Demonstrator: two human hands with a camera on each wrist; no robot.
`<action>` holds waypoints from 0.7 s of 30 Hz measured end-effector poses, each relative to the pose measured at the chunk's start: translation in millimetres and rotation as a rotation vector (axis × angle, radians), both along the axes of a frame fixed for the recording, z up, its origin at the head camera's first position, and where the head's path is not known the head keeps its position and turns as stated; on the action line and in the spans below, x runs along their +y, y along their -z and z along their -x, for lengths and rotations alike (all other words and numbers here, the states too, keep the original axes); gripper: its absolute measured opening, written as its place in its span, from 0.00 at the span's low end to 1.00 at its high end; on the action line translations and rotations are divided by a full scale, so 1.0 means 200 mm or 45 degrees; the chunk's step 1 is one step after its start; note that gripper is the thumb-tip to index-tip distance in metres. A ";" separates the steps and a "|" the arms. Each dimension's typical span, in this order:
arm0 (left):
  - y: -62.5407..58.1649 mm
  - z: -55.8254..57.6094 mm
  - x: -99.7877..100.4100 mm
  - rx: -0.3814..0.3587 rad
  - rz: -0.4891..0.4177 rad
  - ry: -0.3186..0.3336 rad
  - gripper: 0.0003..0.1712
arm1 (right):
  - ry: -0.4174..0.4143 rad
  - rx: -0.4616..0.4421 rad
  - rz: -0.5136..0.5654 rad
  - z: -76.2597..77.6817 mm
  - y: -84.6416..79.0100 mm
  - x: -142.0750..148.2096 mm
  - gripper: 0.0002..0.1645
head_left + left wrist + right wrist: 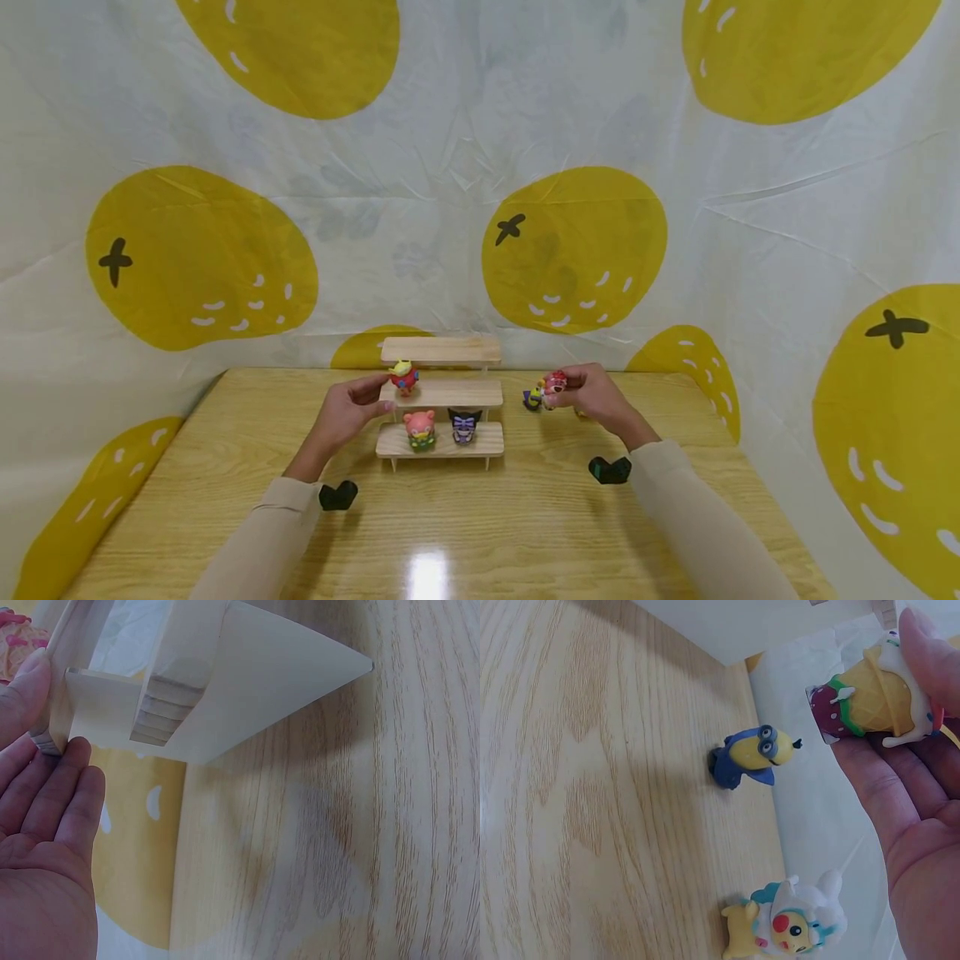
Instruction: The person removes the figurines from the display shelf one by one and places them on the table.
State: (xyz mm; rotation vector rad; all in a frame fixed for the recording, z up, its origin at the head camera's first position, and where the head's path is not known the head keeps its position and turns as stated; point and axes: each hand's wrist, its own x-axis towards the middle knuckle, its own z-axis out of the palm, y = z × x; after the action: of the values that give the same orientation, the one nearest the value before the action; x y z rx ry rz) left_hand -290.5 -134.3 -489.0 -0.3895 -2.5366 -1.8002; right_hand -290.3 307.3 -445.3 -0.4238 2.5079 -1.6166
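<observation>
My left hand (347, 417) pinches the left end of the middle tier of a wooden shelf stand (457, 393), thumb and fingers on either side of the board (61, 694). Right beside its fingertips, a red figurine with a yellow top (404, 379) stands on that tier. On the lowest tier sit a pink figurine (420, 430) and a black-eared purple figurine (464, 427). Off the stand's right side, my right hand (596, 396) holds an ice-cream-cone figurine (881, 694) between thumb and fingers; its reddish upper part is largely covered in the right wrist view.
A blue-caped yellow figurine with goggles (754, 756) stands on the wooden table (540, 517), close to the right hand. Near it is a yellow figurine in a white hood (787, 922). A white cloth with yellow fruit print (420, 167) hangs behind the table.
</observation>
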 end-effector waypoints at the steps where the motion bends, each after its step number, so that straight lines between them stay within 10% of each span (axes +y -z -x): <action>1: 0.00 0.00 0.00 -0.001 0.001 0.000 0.32 | 0.000 -0.003 0.003 0.00 0.00 0.00 0.22; 21: -0.01 0.01 0.00 -0.012 0.046 -0.005 0.32 | 0.016 -0.024 -0.024 0.01 0.03 0.07 0.20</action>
State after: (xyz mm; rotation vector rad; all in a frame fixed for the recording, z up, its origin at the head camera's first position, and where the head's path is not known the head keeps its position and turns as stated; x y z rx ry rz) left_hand -291.5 -134.5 -488.0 -0.3776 -2.5778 -1.7613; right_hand -291.6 321.6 -451.2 -0.3899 2.5149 -1.5925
